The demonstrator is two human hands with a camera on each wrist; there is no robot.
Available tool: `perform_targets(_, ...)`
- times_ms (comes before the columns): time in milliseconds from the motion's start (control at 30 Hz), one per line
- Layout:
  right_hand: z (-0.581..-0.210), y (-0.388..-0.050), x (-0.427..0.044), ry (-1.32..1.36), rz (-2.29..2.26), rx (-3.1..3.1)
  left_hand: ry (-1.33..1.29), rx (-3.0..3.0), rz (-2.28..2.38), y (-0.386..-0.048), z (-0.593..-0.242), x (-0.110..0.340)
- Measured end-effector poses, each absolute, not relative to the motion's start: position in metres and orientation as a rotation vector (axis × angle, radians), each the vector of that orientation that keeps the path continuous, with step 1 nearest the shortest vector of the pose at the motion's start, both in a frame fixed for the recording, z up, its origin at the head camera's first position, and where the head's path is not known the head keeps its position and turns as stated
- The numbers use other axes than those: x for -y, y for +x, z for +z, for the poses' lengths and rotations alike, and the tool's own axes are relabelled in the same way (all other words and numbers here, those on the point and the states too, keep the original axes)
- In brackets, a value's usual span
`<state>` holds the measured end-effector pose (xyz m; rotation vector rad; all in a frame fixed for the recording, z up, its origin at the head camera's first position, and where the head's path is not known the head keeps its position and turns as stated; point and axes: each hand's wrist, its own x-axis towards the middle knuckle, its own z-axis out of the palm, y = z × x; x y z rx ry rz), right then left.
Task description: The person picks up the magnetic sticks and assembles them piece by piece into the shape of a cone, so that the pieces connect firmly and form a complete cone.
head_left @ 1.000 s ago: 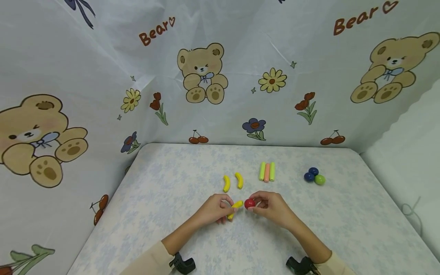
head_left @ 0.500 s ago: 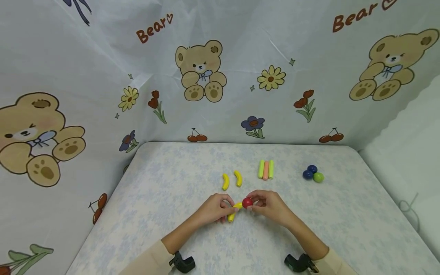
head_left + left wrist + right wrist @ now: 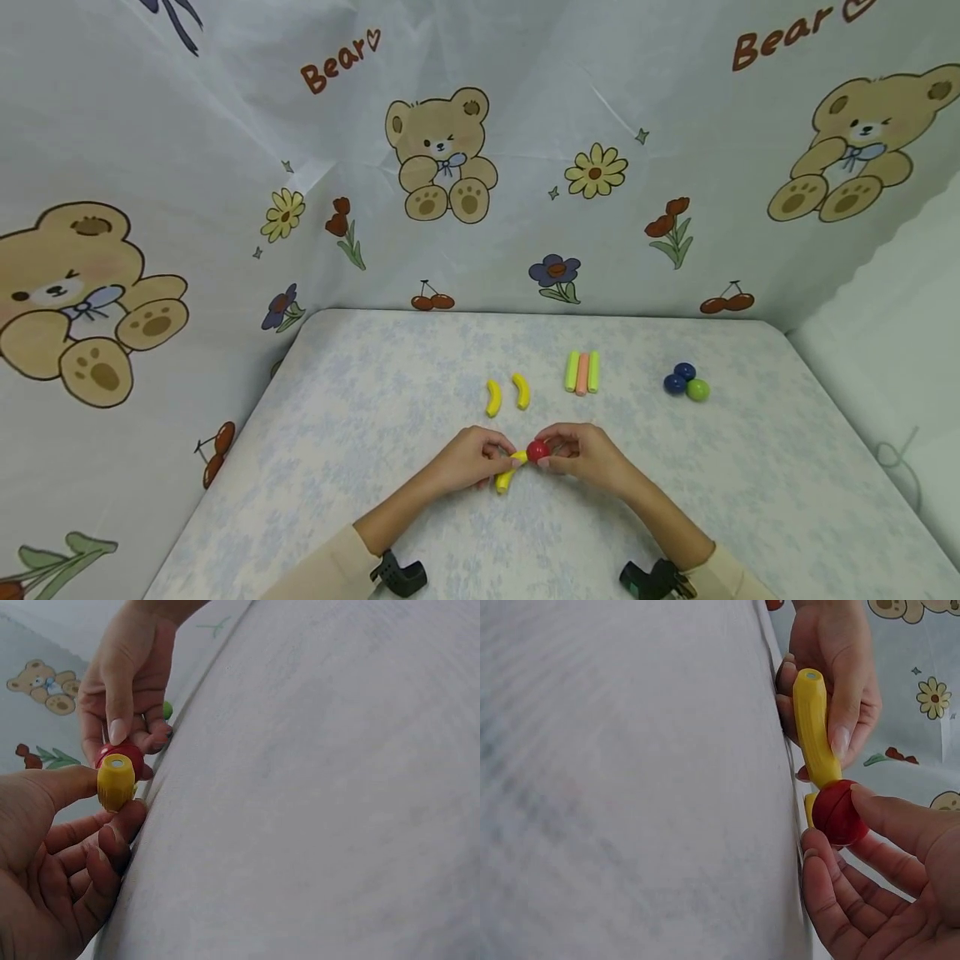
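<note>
My left hand [image 3: 474, 458] pinches a curved yellow toy rod [image 3: 504, 482] between thumb and fingers. A small grey disc shows in the rod's near end in the left wrist view. My right hand [image 3: 581, 452] pinches a shiny red ball [image 3: 537, 451] between thumb and fingertips. In the right wrist view the ball [image 3: 838, 814] touches the far end of the yellow rod [image 3: 814, 727]. Both hands are close together over the front middle of the table. Just beyond them, two more curved yellow rods [image 3: 492, 398] lie apart on the tabletop.
Two light green straight rods with an orange rod [image 3: 582, 375] between them lie side by side farther back. To the right sit two dark blue balls [image 3: 675, 384] and a green ball [image 3: 698, 390], clustered. A bear-printed curtain [image 3: 510, 242] hangs behind the pale patterned table [image 3: 360, 375].
The right hand has moved left with the red ball, closing the gap to the yellow rod's end. Both hands have since shifted slightly toward the table's front.
</note>
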<state>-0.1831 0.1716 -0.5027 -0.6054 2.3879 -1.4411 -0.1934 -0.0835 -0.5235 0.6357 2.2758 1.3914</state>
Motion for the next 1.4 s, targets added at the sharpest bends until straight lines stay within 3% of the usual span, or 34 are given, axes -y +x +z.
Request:
perform_targets(400, -0.502, -0.183, -0.167, -0.559, -1.382, -2.409, 0.702, -2.383, 1.274, -0.194, -0.521, 0.085)
perform_targets(767, -0.497, -0.19, -0.157, -0.631, -1.304, -2.401, 0.671, -2.07, 1.469, -0.205, -0.541, 0.102)
perform_targets(1100, -0.472, -0.228, -0.16, -0.524, -1.267, -2.559, 0.643, -2.024, 1.503, -0.205, -0.539, 0.103)
perform_targets(1400, -0.475, -0.265, -0.146, -0.454, -1.115, -2.753, 0.664, -2.025, 1.505, -0.206, -0.539, 0.102)
